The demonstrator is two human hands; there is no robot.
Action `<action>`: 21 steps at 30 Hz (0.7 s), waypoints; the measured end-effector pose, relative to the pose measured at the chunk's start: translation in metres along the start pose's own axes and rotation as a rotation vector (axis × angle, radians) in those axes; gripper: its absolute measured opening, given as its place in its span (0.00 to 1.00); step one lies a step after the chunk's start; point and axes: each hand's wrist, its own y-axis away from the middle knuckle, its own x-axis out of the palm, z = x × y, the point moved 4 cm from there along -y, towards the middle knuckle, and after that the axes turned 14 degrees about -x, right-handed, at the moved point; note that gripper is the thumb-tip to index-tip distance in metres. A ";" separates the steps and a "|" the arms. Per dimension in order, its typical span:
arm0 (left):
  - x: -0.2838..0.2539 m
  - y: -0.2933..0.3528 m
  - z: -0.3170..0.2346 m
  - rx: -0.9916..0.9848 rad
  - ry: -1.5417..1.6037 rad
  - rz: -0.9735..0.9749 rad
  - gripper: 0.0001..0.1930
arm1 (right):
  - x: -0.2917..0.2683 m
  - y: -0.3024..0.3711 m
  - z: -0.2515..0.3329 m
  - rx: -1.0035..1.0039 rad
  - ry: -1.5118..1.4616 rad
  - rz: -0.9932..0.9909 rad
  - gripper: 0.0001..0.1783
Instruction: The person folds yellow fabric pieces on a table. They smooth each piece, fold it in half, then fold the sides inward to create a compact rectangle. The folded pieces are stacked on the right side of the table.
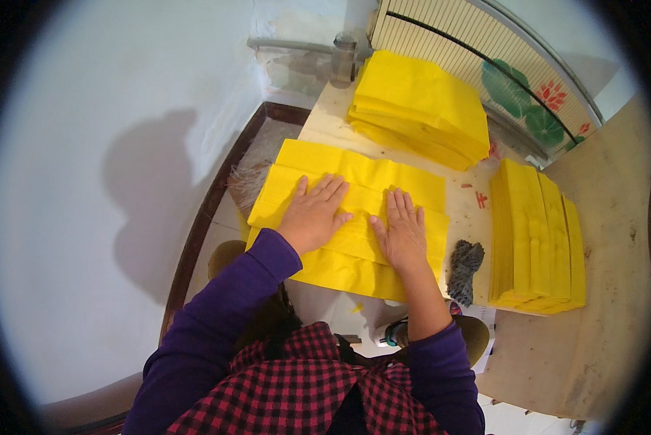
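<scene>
A small home workshop for paper goods. Stacks of folded yellow paper [419, 109] and a second pile [535, 239] crowd a worn wooden worktable [601, 304], set against a plain plastered wall [122, 94] with an exposed pipe [296, 47].

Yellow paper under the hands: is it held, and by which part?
Not held. Left hand and right hand lie flat on the middle of the yellow paper.

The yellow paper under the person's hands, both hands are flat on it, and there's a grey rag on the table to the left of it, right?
Not quite. Both the left hand and right hand do lie flat on the yellow paper, but the grey rag sits on the table to the right of it, not the left. The head view shows this.
</scene>
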 end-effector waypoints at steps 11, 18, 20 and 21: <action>0.002 0.002 0.001 -0.005 -0.017 0.029 0.31 | 0.021 -0.013 0.036 -0.057 -0.090 0.047 0.45; 0.001 0.002 0.001 -0.007 0.006 0.011 0.31 | 0.010 0.024 -0.025 0.163 0.051 0.029 0.45; -0.001 0.002 0.000 -0.011 -0.001 0.013 0.31 | 0.011 0.030 -0.034 0.201 0.054 0.024 0.45; -0.001 0.003 -0.001 -0.010 -0.001 0.015 0.31 | 0.012 0.032 -0.037 0.208 0.056 0.010 0.45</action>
